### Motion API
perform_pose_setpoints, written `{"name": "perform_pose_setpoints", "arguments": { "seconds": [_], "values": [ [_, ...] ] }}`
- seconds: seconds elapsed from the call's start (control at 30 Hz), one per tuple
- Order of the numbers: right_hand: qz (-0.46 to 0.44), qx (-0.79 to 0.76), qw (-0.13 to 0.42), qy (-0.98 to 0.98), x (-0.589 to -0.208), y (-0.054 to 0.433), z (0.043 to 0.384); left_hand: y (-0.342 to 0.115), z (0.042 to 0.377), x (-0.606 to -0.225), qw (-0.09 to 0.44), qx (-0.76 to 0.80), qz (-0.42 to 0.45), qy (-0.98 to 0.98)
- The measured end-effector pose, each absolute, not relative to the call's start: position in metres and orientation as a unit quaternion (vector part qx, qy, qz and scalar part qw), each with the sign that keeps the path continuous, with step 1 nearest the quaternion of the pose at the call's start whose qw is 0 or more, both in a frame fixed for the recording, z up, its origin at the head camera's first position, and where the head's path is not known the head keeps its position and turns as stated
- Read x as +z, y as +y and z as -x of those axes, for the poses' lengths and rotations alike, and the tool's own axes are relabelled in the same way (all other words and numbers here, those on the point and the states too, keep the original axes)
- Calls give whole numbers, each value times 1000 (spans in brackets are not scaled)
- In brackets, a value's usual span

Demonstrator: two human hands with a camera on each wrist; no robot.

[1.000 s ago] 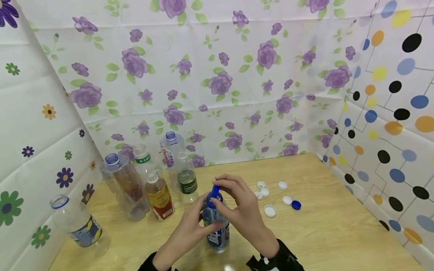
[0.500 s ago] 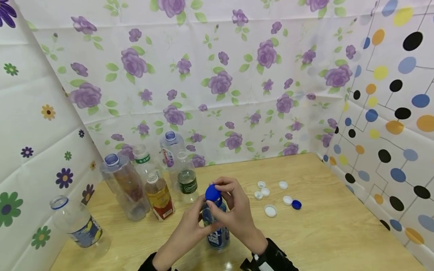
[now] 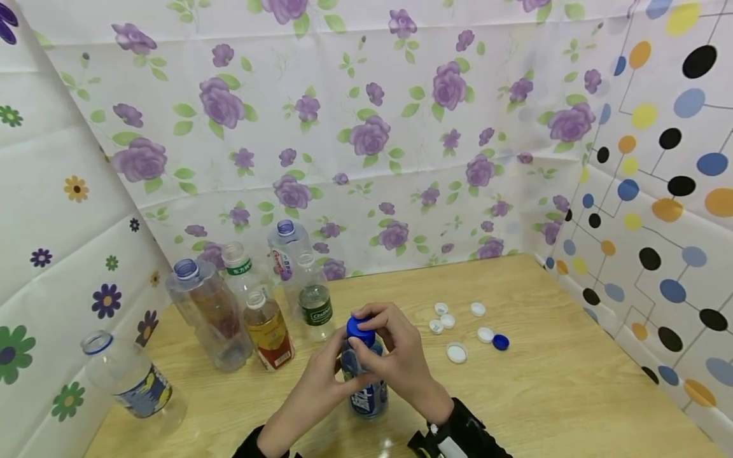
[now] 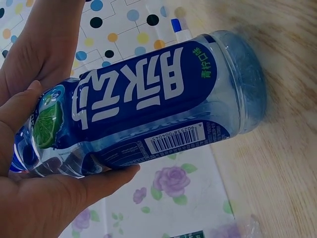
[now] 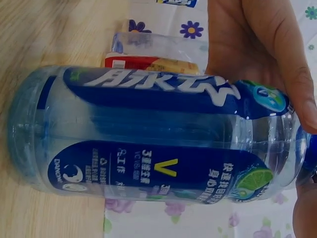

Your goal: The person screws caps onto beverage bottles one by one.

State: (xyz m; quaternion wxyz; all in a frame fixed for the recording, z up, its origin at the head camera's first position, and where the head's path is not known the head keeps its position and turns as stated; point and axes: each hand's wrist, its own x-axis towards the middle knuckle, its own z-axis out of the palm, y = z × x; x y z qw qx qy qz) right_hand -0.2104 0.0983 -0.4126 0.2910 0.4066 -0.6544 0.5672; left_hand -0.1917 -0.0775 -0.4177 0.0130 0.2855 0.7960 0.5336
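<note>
A clear bottle with a blue label (image 3: 369, 401) stands upright on the table near the front. My left hand (image 3: 323, 378) grips its upper part, thumb across the front. My right hand (image 3: 403, 359) pinches a blue cap (image 3: 359, 329) that sits over the bottle's mouth, fingertips on its top and edge. In the left wrist view the bottle (image 4: 148, 94) shows a lime picture and a barcode, with my left hand (image 4: 44, 203) around its shoulder. The right wrist view shows the bottle's other side (image 5: 163, 129); most of the cap is cut off there.
Uncapped bottles stand at the left, including a large clear one (image 3: 212, 318), an amber-labelled one (image 3: 269, 331) and a green-labelled one (image 3: 316, 305). A blue-labelled bottle (image 3: 128, 375) is at far left. Several white caps (image 3: 456, 353) and a blue cap (image 3: 501, 342) lie right of my hands.
The blue cap in my right hand was tipped on edge over the mouth; it has come down flatter onto the bottle. My left hand keeps its grip.
</note>
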Motion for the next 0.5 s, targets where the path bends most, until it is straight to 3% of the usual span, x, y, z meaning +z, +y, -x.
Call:
{"name": "perform_pose_setpoints", "arguments": {
  "seconds": [0.5],
  "values": [
    [-423, 541, 291, -666, -409, 103, 211, -77, 192, -419, 4, 534, -286, 796]
  ]
}}
